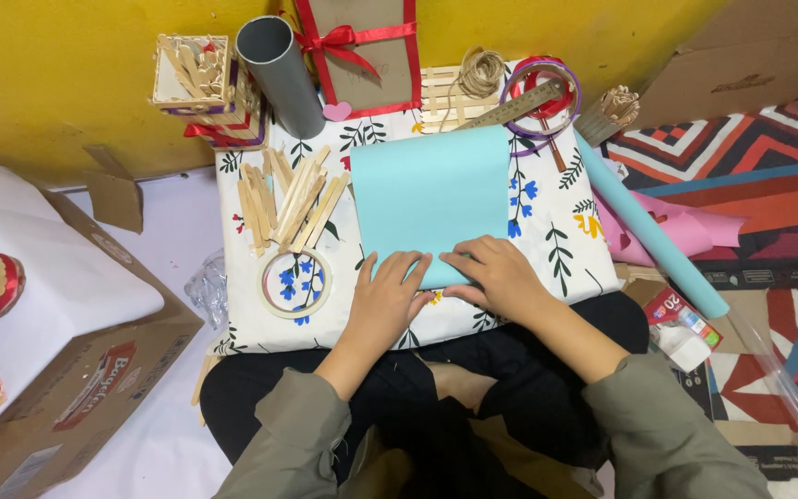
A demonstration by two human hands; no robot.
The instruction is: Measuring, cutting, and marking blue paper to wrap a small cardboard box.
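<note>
A light blue paper sheet (430, 189) lies flat on a small table with a white floral cloth (561, 245). My left hand (383, 298) and my right hand (496, 274) both press on the near edge of the sheet, fingers spread over a turned-up flap of paper. Neither hand grips anything. Left of the sheet lies a pile of flat wooden sticks (288, 199), and a roll of clear tape (296, 282) sits close to my left hand.
At the back stand a grey tube (281, 74), a wooden-stick box (203, 83), a red-ribboned frame (359, 51), a twine ball (480, 72), a metal ruler (514, 106) and ribbon hoops (539, 92). A rolled blue paper (648, 226) and pink paper (685, 231) lie right; a cardboard box (76, 370) sits left.
</note>
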